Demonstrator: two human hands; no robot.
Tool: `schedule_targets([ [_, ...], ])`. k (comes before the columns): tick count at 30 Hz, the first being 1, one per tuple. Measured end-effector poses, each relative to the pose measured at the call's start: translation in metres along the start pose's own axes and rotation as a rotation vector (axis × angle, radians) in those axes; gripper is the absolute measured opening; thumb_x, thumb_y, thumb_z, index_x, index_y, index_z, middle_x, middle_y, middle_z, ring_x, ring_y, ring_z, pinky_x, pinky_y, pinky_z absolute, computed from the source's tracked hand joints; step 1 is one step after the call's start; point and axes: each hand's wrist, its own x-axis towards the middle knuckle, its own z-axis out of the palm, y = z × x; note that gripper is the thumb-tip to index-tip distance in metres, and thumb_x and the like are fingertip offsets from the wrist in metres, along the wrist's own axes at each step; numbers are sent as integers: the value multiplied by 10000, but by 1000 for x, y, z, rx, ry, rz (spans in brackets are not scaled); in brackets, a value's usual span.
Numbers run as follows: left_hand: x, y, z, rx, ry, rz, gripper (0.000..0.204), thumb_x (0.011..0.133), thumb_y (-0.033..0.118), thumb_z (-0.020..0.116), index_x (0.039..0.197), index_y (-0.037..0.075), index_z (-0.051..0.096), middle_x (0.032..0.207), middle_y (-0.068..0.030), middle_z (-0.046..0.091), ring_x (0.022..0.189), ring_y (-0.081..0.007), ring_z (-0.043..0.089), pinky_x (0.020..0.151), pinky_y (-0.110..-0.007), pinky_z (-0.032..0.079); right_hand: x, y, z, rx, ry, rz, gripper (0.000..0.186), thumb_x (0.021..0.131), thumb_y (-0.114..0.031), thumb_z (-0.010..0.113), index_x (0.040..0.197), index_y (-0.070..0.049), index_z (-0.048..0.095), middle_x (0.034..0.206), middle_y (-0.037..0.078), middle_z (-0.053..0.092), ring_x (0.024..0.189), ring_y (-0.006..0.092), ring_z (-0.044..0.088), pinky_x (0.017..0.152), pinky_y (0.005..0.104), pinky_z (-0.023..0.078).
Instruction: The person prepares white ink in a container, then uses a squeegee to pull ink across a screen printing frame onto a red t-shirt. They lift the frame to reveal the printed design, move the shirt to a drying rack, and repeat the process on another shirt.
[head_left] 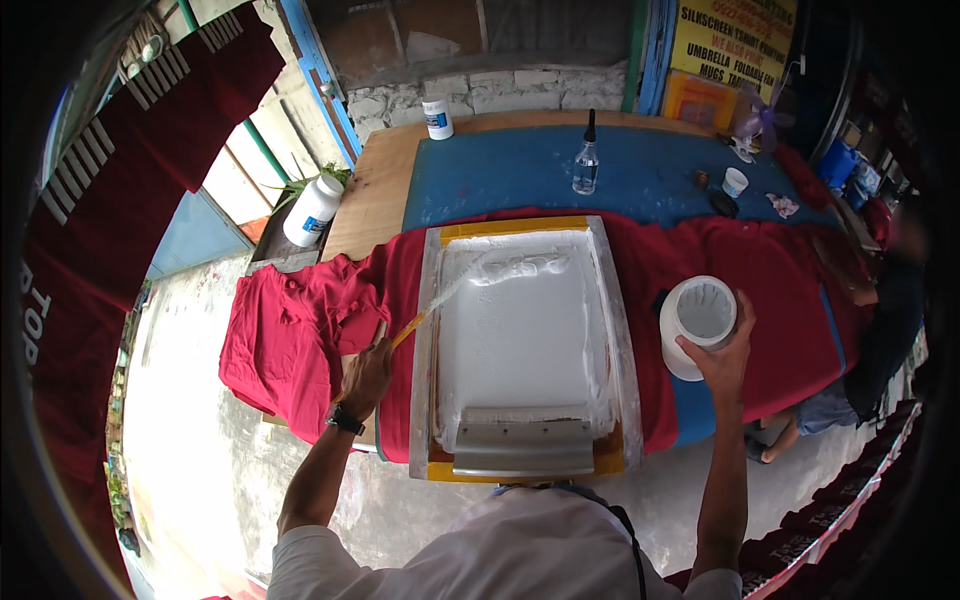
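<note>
My left hand [367, 380], with a dark watch on its wrist, is closed around a thin yellow stick [408, 329]. The stick's far end is coated white and points to a thick smear of white ink [518, 267] near the top of a silkscreen frame [429, 300]. Fingers of my right hand [728, 352] wrap the side of a wide white plastic jar [684, 345], tilted so its ink-streaked inside shows. Across the near end of the screen lies a metal-backed squeegee [523, 448]. Beneath the frame is a red shirt [300, 330].
On the blue table [500, 175] stand a see-through bottle [585, 168] with a black nozzle, a small white cup [735, 182] and a white jar [437, 118]. Another white jar [312, 211] sits beyond the left edge. Printed dark red shirts [140, 150] hang left; a person [880, 330] is at right.
</note>
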Motion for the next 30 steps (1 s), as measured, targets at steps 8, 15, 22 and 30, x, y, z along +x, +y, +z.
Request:
schedule_targets([
  [8, 4, -13, 3, 51, 32, -20, 246, 1124, 193, 522, 1286, 55, 646, 945, -267, 720, 892, -507, 703, 700, -600, 537, 0, 1, 0, 3, -6, 0, 1237, 639, -135, 1036, 1628, -54, 298, 1550, 261, 526, 1448, 396, 543, 1211, 529, 463],
  [15, 4, -15, -10, 42, 119, 75, 210, 1108, 171, 562, 1249, 53, 665, 862, -258, 711, 792, -501, 703, 658, -580, 536, 0, -1, 1, -2, -12, 0, 1233, 644, -159, 1039, 1626, -58, 301, 1541, 264, 534, 1442, 397, 549, 1207, 530, 469],
  [22, 0, -29, -23, -61, 171, 146, 121, 1077, 114, 614, 1156, 42, 671, 782, -270, 662, 787, -490, 688, 632, -576, 507, -1, 1, 2, -12, -6, 8, 1237, 642, -183, 1044, 1624, -52, 303, 1535, 261, 538, 1435, 396, 556, 1204, 530, 473],
  [30, -3, -37, -35, -194, 135, 113, 98, 1067, 89, 614, 1092, 16, 675, 755, -233, 671, 710, -433, 701, 597, -480, 520, -1, -1, 4, 0, -8, 0, 1229, 639, -188, 1048, 1618, -39, 320, 1532, 253, 538, 1426, 396, 563, 1195, 530, 476],
])
